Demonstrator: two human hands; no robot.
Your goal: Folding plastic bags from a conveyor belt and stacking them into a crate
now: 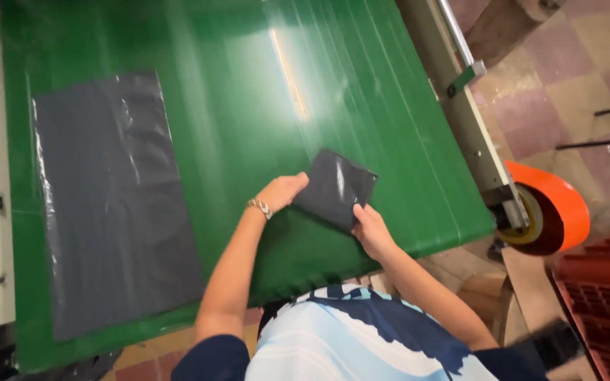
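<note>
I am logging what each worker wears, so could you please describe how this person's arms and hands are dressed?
Both forearms are bare, with no gloves on either hand. The left hand has a metallic bracelet at the wrist; the right hand shows no jewellery. Short dark navy sleeves cover the upper arms, belonging to a shirt patterned in white, light blue and navy.

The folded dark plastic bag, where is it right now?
In the head view, the folded dark bag lies right of centre on the green table, held between the left hand and right hand.
</note>
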